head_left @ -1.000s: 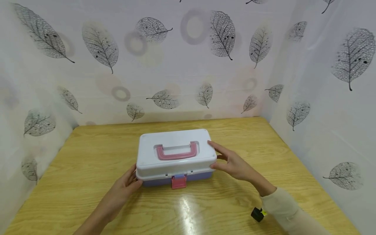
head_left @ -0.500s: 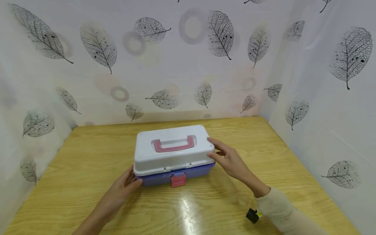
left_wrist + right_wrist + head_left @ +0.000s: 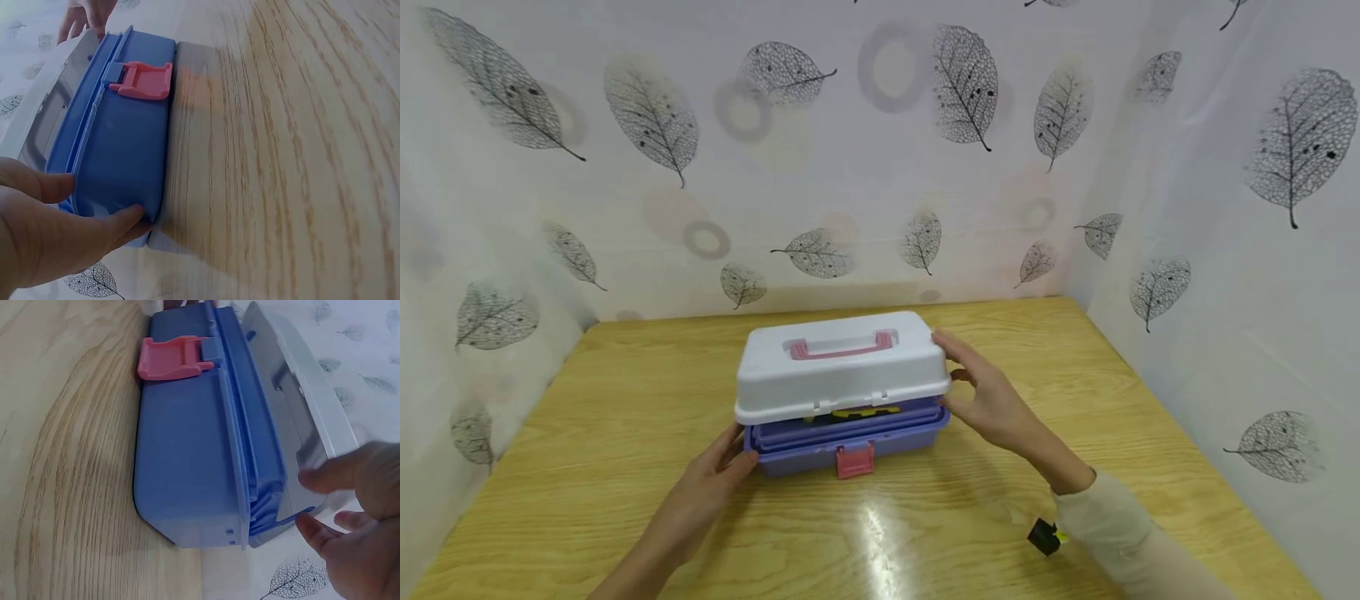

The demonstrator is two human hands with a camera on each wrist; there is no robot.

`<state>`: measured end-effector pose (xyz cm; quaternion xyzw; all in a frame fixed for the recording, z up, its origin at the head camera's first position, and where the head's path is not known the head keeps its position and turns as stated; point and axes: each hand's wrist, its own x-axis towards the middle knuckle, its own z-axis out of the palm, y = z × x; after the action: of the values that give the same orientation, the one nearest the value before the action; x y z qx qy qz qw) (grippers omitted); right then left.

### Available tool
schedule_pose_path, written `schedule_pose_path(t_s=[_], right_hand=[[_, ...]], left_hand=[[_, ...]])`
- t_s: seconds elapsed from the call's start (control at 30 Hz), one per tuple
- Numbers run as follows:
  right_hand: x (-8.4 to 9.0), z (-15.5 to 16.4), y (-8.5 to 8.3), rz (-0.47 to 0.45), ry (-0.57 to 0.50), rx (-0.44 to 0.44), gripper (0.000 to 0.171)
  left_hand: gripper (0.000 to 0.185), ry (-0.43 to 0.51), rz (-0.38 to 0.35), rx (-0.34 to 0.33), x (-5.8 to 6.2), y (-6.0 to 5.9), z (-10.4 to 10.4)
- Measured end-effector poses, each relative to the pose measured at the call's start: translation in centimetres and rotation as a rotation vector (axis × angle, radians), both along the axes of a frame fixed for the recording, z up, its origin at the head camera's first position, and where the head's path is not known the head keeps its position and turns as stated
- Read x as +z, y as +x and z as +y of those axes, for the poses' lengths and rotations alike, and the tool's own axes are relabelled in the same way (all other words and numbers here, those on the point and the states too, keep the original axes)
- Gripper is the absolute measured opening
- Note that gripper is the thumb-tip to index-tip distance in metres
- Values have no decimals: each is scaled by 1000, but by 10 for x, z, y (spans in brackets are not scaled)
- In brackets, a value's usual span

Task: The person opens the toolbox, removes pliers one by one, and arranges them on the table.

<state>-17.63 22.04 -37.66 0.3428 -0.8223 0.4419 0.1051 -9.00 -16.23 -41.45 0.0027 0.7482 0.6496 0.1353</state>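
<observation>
Writing: no brand, label or lettering can be read on any surface in the three views.
Box: one storage box point(image 3: 842, 417) stands near the middle of the table, slightly toward the near edge, with a blue-violet base point(image 3: 850, 440) and a white lid point(image 3: 842, 367).
Lid: raised at the near side, tilted, a gap open between it and the base; something yellow and dark shows in the gap, too hidden to identify.
Handle: one pink carry handle point(image 3: 841, 346) lies flat in a recess on the lid's top.
Latch: one pink latch point(image 3: 855, 460) hangs on the near wall of the base, undone.
Left hand: the left hand point(image 3: 711, 483) grasps the near left corner of the base, thumb on the end wall and fingers against the near wall.
Right hand: the right hand point(image 3: 988, 400) pinches the lid's right end, fingers on top and thumb under its rim.
Sleeve: one pale sleeve point(image 3: 1112, 525) covers the right forearm, a small black and yellow device point(image 3: 1045, 537) beside it.
Surface: one light wooden table point(image 3: 625, 417), glossy, with a bright glare patch near the box.
Room: white sheeting printed with grey leaves and rings point(image 3: 880, 125) closes the far, left and right sides.
</observation>
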Motion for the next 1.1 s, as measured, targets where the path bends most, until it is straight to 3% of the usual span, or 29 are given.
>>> schedule_pose_path(t_s=[0.1,0.27,0.43,0.8,1.1], right_hand=[[0,1,-6,117,41,-8,81],[14,6,-12,156,155,32,81],[32,14,-21,80,189,93,82],[59,20,-52,-170,205,136,74],[69,22,-90,-228,162,148,60]], left_hand=[[74,-7,-19,5,1,0,-1],[72,-13,-41,18,0,-1,-3],[69,-30,-77,31,1,-2,-4],[71,-38,-53,19,1,1,-6],[67,-14,-58,57,2,5,-5]])
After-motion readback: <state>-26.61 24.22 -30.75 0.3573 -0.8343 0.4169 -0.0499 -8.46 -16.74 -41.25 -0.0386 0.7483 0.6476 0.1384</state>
